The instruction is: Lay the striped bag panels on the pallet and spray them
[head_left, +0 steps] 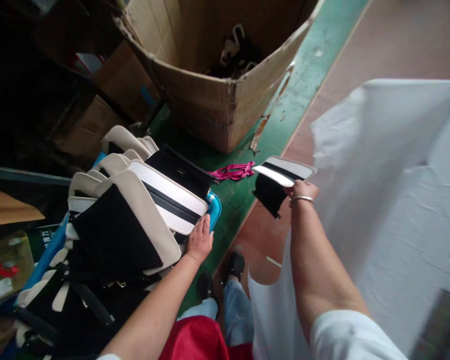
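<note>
My right hand point(303, 191) is closed on the near edge of a small handbag point(284, 168) with a white flap, a dark stripe and a black body. It holds the bag up over the reddish floor, beside the white sheet. My left hand point(200, 241) lies with outstretched fingers on the lower right corner of a white flap with a dark stripe point(165, 192). That flap belongs to one of several similar black-and-cream bags heaped on the left. In front of it in the heap sits a black panel with a cream border point(116, 232).
A large cardboard box point(198, 92) with dark and cream pieces inside stands ahead on the green floor strip point(303, 95). Pink ribbon point(234, 171) lies by the heap. A blue rim point(214, 210) shows under the bags. White sheeting point(390, 200) covers the right side.
</note>
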Tool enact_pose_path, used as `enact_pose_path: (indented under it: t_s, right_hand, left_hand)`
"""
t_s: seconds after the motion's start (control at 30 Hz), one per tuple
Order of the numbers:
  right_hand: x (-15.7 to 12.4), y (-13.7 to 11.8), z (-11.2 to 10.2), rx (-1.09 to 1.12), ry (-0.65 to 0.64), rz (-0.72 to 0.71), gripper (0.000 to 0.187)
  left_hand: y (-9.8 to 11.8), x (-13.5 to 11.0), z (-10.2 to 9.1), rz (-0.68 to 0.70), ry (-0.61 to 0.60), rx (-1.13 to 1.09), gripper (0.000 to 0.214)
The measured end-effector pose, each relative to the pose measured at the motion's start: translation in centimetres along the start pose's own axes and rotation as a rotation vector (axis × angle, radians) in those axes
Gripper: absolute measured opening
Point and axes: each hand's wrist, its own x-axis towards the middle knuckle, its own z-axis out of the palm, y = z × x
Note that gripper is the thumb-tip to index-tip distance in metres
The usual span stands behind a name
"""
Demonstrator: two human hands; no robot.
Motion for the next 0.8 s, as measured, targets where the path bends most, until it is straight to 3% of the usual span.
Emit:
enact_pose_path:
  t_s: [0.03,0.1,0.17,0.23,0.3,0.37,0.43,0.53,0.6,0.7,0.77,0.8]
  right_hand:
    - [-2.6,-0.5,-1.9,0.287,-0.027,0.203,0.012]
    - [-8.3,-1.1,-5.8,0.48,-0.026,0.284,0.013]
    - [-14.6,-1.0,-9.9,0.871,-0.103,0.403,0.017]
    - [-21.1,-0.1,-14.2,0.931,-0.11,0.425,0.018]
    - [-27.3,1.1,-18.5,1.026,-0.274,0.386,0.028]
    - [-32.6,2.4,-22.5,1.061,-0.424,0.328,0.038]
    - [-36.7,3.7,-26.6,1.037,-0.5,0.236,0.041]
    - [-40.6,6.3,-33.1,0.934,-0.665,0.016,0.036]
    - [-42.1,8.4,-37.1,0.903,-0.789,0.025,0.044]
    - [-42.9,11.1,-41.3,1.069,-0.822,0.414,0.063]
    - [-43.0,12.0,-43.0,1.221,-0.775,0.614,0.056]
    - [-42.8,12.3,-43.5,1.277,-0.742,0.633,0.051]
  left_hand:
    - [1.0,0.1,-0.8,-0.076,-0.009,-0.044,0.059]
    - [4.1,0.0,-3.0,-0.254,-0.024,-0.191,0.068]
    - [8.4,-0.7,-6.0,-0.419,-0.079,-0.472,0.073]
    - [13.1,-2.4,-9.5,-0.52,-0.199,-0.867,0.069]
    - [17.3,-4.5,-13.0,-0.57,-0.33,-1.224,0.066]
    - [20.6,-6.6,-16.0,-0.627,-0.412,-1.369,0.06]
    - [22.8,-8.7,-18.3,-0.706,-0.515,-1.347,0.052]
    - [24.7,-12.2,-21.1,-0.669,-0.634,-1.247,0.048]
    - [25.8,-14.6,-22.8,-0.54,-0.692,-1.211,0.047]
    - [28.5,-17.6,-24.9,-0.302,-0.875,-1.192,0.05]
    - [30.9,-19.1,-25.6,-0.193,-1.075,-1.181,0.05]
    - [32.2,-19.7,-25.8,-0.156,-1.17,-1.178,0.05]
